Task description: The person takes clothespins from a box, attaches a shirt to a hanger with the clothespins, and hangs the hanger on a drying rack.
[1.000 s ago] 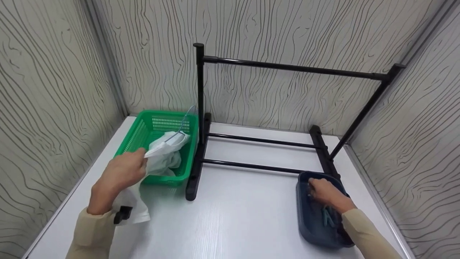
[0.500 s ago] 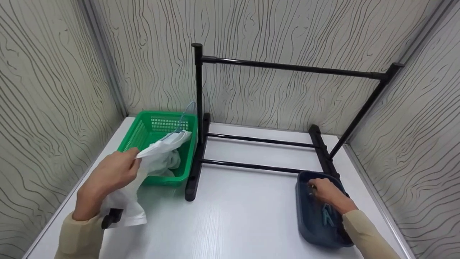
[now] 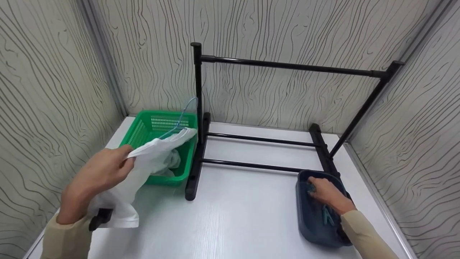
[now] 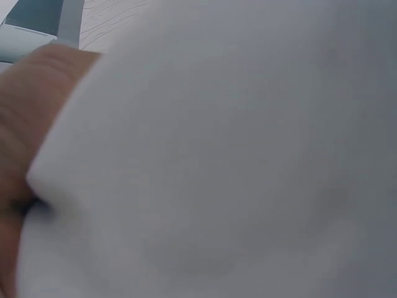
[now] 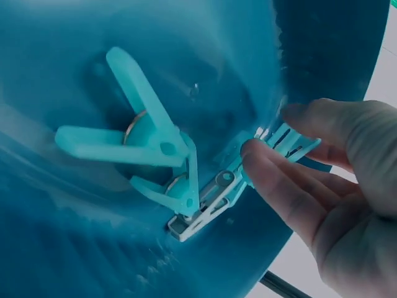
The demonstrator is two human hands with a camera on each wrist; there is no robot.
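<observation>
Left hand (image 3: pixel 99 169) pinching, palm down — right hand (image 3: pixel 326 193) (well apart from it) pinching too, thumb (image 5: pixel 299 117) opposing fingertips (image 5: pixel 253 151)

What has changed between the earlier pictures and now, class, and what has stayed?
The left hand has moved leftward, gripping the white cloth and drawing it out; the blue hanger hook sits higher. The right hand stayed in the dark blue bin, though when it pinched the teal clip is unclear. The green basket and black rack stayed put.
</observation>
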